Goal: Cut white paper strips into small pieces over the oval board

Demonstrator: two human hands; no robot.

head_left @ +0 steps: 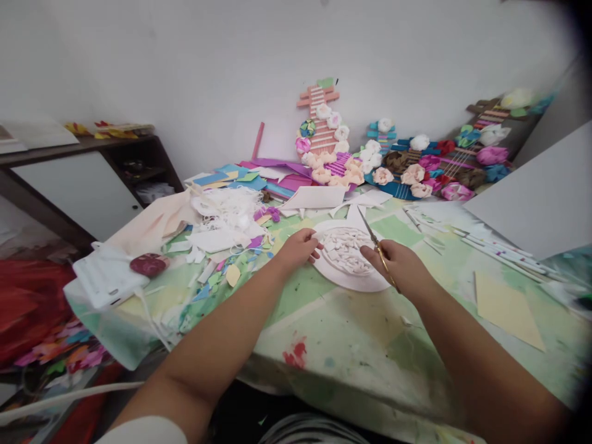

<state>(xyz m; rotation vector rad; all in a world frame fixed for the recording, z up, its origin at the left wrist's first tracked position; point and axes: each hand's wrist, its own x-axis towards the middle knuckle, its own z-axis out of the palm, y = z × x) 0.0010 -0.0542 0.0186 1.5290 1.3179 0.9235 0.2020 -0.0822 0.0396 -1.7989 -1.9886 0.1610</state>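
A white disc-like piece (358,285) with a narrow upper part lies on the table in front of me. Its raised round middle is filled with small white rolled or cut pieces (346,251). My left hand (300,250) rests at the disc's left edge, fingers loosely bent and apart, with nothing visible in them. On the right side, my right hand (400,266) is closed around gold-handled scissors (374,238). Their dark blades point up and away over the disc's upper right part. I cannot tell whether the blades are spread.
Paper scraps (232,275), tangled white string (231,206) and a white device with a cable (108,280) lie left. Decorated guitar-shaped crafts (324,139) lean against the wall. White sticks (504,246) and a cream sheet (506,311) lie right. A cabinet (78,188) stands far left.
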